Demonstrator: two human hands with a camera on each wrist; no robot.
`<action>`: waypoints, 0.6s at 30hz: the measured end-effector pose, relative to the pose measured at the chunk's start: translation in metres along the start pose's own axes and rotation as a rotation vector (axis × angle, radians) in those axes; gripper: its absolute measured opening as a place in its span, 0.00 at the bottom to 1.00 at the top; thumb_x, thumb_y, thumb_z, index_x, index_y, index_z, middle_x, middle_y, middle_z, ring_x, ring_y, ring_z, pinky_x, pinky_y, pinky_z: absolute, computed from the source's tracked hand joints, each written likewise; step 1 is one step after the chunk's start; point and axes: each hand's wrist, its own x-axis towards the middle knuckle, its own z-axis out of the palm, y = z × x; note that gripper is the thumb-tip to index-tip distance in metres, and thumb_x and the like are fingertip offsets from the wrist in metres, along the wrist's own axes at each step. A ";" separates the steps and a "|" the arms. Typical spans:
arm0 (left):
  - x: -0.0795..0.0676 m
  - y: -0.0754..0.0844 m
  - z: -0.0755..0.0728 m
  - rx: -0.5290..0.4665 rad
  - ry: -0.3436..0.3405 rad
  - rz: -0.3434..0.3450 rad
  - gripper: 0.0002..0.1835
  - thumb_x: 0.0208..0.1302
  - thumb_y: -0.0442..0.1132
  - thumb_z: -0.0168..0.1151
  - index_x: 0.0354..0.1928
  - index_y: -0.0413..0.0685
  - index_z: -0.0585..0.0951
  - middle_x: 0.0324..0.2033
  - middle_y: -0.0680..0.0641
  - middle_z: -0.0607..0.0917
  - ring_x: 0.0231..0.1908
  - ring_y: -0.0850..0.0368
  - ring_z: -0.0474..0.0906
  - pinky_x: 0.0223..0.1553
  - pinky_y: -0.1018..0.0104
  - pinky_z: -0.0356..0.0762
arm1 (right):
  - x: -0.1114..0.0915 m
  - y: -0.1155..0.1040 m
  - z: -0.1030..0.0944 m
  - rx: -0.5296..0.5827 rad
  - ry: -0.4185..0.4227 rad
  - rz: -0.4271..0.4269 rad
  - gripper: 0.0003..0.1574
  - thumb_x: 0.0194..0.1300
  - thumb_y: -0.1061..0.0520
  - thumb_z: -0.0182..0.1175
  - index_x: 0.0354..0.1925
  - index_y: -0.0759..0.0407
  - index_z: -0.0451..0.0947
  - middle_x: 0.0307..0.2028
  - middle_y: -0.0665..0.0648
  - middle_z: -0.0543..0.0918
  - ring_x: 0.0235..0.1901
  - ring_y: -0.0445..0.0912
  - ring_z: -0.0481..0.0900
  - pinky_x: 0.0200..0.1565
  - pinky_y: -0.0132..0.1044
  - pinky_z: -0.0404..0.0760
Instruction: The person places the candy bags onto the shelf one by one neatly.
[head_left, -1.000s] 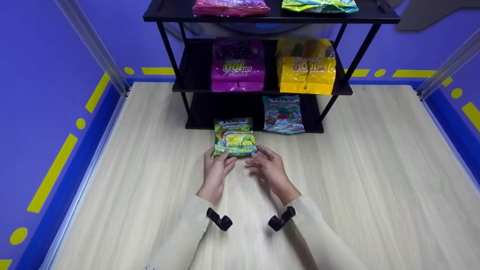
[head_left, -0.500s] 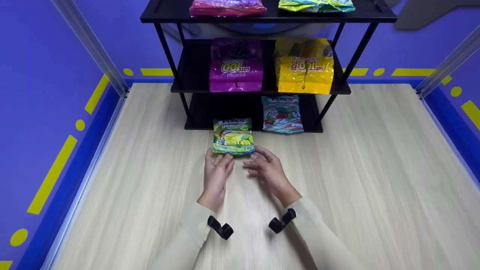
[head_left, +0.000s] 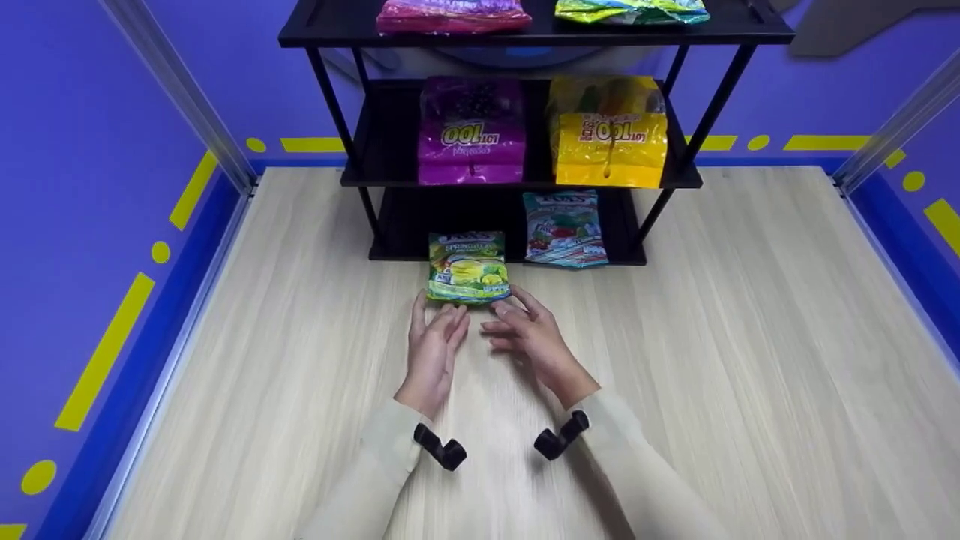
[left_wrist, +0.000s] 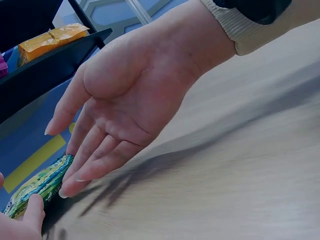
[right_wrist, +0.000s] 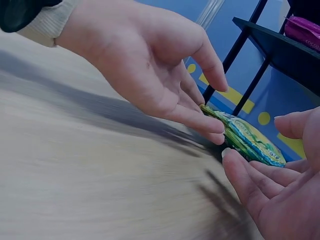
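Note:
A green candy bag [head_left: 466, 268] lies at the front of the rack's bottom shelf, its near edge over the wooden table. My left hand [head_left: 433, 345] is at the bag's near left corner, palm up, fingers nearly straight and touching the near edge. At the near right corner is my right hand [head_left: 536, 337], with its fingers extended against the bag and its thumb apart. In the left wrist view the fingertips of the left hand [left_wrist: 125, 105] meet the bag's end [left_wrist: 40, 185]. The right wrist view has both hands at the bag's near edge [right_wrist: 245, 135].
A teal candy bag [head_left: 565, 229] lies to the right on the bottom shelf. Purple [head_left: 472, 135] and yellow [head_left: 611, 135] bags stand on the middle shelf of the black rack [head_left: 525, 184]. Pink [head_left: 454, 16] and green-yellow [head_left: 632, 11] bags lie on top. Blue walls [head_left: 67, 187] enclose the table.
The green candy bag has slid slightly forward, toward the rack. Both hands have followed it a little; the left thumb has come off the bag's top, and its fingers are straighter.

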 end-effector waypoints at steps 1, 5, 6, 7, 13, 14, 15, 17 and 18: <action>0.001 0.000 0.000 -0.002 0.000 -0.001 0.41 0.71 0.31 0.48 0.77 0.62 0.41 0.71 0.34 0.55 0.66 0.46 0.68 0.66 0.63 0.70 | 0.001 -0.001 0.000 -0.002 0.004 0.002 0.40 0.72 0.56 0.54 0.75 0.52 0.49 0.65 0.62 0.73 0.45 0.50 0.86 0.42 0.42 0.87; 0.007 0.000 0.000 -0.012 -0.015 0.006 0.41 0.71 0.30 0.48 0.77 0.63 0.41 0.71 0.33 0.55 0.67 0.45 0.67 0.67 0.62 0.70 | 0.007 -0.003 0.001 -0.004 0.012 -0.002 0.41 0.71 0.56 0.54 0.75 0.53 0.49 0.64 0.63 0.73 0.45 0.51 0.86 0.43 0.41 0.87; 0.008 0.000 0.000 -0.013 -0.017 0.007 0.41 0.70 0.29 0.48 0.77 0.64 0.42 0.71 0.33 0.54 0.67 0.45 0.66 0.67 0.61 0.70 | 0.008 -0.003 0.001 -0.002 0.013 -0.003 0.40 0.71 0.56 0.54 0.75 0.52 0.49 0.64 0.62 0.73 0.46 0.51 0.86 0.43 0.41 0.87; 0.010 0.000 0.001 -0.013 -0.018 0.008 0.41 0.70 0.29 0.48 0.77 0.64 0.42 0.71 0.33 0.54 0.68 0.45 0.66 0.67 0.61 0.69 | 0.009 -0.004 0.001 -0.001 0.016 -0.005 0.40 0.71 0.56 0.54 0.75 0.53 0.49 0.64 0.62 0.73 0.46 0.51 0.86 0.42 0.41 0.87; 0.015 0.003 0.005 0.037 0.013 0.043 0.42 0.70 0.28 0.49 0.77 0.59 0.42 0.71 0.32 0.56 0.68 0.44 0.65 0.67 0.59 0.69 | 0.015 -0.006 0.002 0.010 0.024 -0.018 0.40 0.71 0.56 0.54 0.75 0.52 0.50 0.64 0.63 0.73 0.45 0.52 0.86 0.42 0.42 0.87; 0.015 0.004 0.006 0.053 0.023 0.052 0.42 0.70 0.29 0.49 0.77 0.58 0.41 0.71 0.31 0.57 0.68 0.44 0.66 0.67 0.59 0.70 | 0.015 -0.006 0.002 0.015 0.027 -0.022 0.40 0.71 0.56 0.54 0.75 0.52 0.49 0.64 0.63 0.73 0.44 0.52 0.86 0.42 0.42 0.87; 0.016 0.004 0.008 0.070 0.034 0.061 0.41 0.70 0.29 0.49 0.77 0.56 0.41 0.71 0.31 0.58 0.67 0.44 0.67 0.67 0.58 0.71 | 0.015 -0.006 0.003 0.018 0.030 -0.027 0.40 0.72 0.56 0.54 0.75 0.52 0.49 0.65 0.63 0.72 0.44 0.52 0.86 0.42 0.43 0.87; 0.015 0.005 0.011 0.101 0.057 0.074 0.41 0.70 0.30 0.51 0.77 0.54 0.42 0.70 0.32 0.60 0.67 0.44 0.68 0.66 0.59 0.72 | 0.013 -0.006 0.004 0.019 0.034 -0.048 0.39 0.72 0.57 0.53 0.75 0.52 0.49 0.66 0.64 0.71 0.44 0.53 0.86 0.42 0.43 0.87; 0.015 0.005 0.012 0.114 0.065 0.077 0.41 0.70 0.30 0.51 0.77 0.53 0.42 0.70 0.32 0.61 0.66 0.44 0.68 0.65 0.59 0.72 | 0.013 -0.005 0.004 0.018 0.035 -0.059 0.39 0.72 0.58 0.53 0.75 0.53 0.49 0.67 0.64 0.70 0.44 0.53 0.86 0.42 0.43 0.87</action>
